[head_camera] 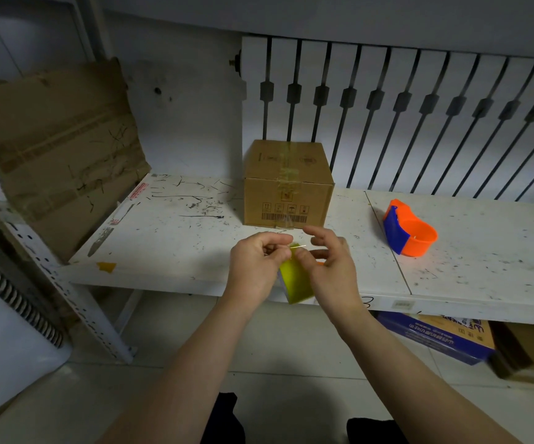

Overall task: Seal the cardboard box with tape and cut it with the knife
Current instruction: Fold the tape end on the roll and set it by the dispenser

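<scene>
The cardboard box (288,184) stands on the white shelf (169,238), near the back. Clear tape runs over its top and down its front, with a loose end at the bottom front edge. In front of the box, over the shelf's front edge, my left hand (256,264) is pinched on a flat yellow knife (295,278); a thin metal strip shows at the knife's top. My right hand (329,267) is beside it. Its thumb touches the yellow body and its fingers are spread apart. The orange and blue tape dispenser (408,230) lies on the shelf to the right, away from both hands.
A large worn cardboard sheet (57,149) leans at the back left. A slatted white radiator panel (419,116) stands behind the box. Under the shelf on the right lie a blue box (435,339) and a brown box (528,350). A metal rack upright (67,283) stands at the left.
</scene>
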`<action>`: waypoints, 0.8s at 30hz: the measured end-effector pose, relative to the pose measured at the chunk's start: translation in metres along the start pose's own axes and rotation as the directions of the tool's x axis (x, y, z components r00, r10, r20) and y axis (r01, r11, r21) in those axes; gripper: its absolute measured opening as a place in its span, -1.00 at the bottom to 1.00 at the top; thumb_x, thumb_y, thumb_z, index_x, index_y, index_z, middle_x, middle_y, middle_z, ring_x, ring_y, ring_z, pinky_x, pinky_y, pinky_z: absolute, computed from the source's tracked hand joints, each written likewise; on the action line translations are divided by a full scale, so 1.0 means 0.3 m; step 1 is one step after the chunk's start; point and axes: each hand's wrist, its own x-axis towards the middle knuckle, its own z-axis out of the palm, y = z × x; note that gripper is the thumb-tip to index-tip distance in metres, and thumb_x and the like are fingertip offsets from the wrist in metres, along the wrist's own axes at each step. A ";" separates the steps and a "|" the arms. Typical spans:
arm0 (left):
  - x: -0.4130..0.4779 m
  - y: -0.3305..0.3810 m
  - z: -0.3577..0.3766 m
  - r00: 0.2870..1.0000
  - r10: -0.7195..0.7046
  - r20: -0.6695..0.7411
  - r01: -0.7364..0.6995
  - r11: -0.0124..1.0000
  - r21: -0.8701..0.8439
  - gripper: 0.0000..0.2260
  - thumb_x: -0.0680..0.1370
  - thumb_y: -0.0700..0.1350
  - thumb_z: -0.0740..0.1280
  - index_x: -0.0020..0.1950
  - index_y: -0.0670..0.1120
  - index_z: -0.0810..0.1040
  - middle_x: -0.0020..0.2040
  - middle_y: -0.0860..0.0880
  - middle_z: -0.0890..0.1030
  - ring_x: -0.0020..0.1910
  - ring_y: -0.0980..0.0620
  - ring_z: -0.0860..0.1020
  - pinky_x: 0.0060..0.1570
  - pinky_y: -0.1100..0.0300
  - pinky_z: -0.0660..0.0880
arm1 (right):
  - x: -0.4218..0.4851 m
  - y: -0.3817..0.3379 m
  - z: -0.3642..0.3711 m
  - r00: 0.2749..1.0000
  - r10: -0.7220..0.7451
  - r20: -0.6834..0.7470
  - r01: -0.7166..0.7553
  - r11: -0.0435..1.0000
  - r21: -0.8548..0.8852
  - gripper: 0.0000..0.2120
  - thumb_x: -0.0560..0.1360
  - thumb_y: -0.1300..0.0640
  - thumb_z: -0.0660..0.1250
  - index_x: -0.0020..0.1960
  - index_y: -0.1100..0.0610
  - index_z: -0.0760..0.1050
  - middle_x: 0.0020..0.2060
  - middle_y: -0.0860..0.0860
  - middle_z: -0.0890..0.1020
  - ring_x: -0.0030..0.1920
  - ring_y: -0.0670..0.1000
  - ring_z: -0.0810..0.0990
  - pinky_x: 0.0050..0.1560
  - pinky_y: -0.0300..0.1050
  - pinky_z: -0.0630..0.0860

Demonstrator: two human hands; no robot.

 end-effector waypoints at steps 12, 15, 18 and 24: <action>0.014 -0.006 -0.014 0.995 -0.033 0.090 0.032 0.999 0.016 -0.80 0.43 -0.31 0.37 0.00 -0.11 0.61 -0.29 0.04 0.58 -0.25 0.17 0.54 -0.14 0.39 0.46 | 0.041 -0.002 -0.023 0.994 -0.099 0.040 0.105 0.972 -0.212 -0.87 0.41 0.27 0.41 -0.08 0.13 0.67 -0.26 -0.08 0.60 -0.21 -0.10 0.54 -0.05 -0.15 0.51; 0.017 -0.009 -0.016 0.993 -0.033 0.113 0.029 0.999 0.034 -0.82 0.43 -0.30 0.39 -0.03 -0.07 0.59 -0.26 0.01 0.59 -0.21 0.10 0.55 -0.10 0.29 0.49 | 0.037 0.006 -0.023 0.981 -0.183 0.065 0.193 0.902 -0.387 -0.85 0.41 0.20 0.43 -0.03 0.09 0.67 -0.15 0.00 0.66 -0.07 -0.01 0.56 -0.01 -0.10 0.51; 0.015 -0.010 -0.019 0.991 -0.040 0.126 0.036 0.999 0.035 -0.83 0.42 -0.30 0.39 -0.07 -0.07 0.57 -0.26 0.00 0.58 -0.25 0.13 0.54 -0.15 0.32 0.47 | 0.037 0.008 -0.023 0.971 -0.226 0.079 0.236 0.851 -0.469 -0.84 0.42 0.16 0.42 -0.01 0.06 0.67 -0.12 -0.01 0.68 -0.02 0.00 0.56 -0.03 -0.15 0.48; 0.008 -0.002 -0.012 0.993 -0.014 0.119 0.004 0.996 0.087 -0.80 0.42 -0.32 0.38 -0.05 -0.05 0.55 -0.32 0.07 0.56 -0.33 0.20 0.51 -0.21 0.38 0.44 | 0.035 -0.001 -0.014 0.967 -0.244 0.076 0.241 0.771 -0.590 -0.88 0.47 0.13 0.36 -0.03 0.04 0.65 -0.08 -0.02 0.62 -0.04 -0.01 0.56 -0.12 -0.04 0.54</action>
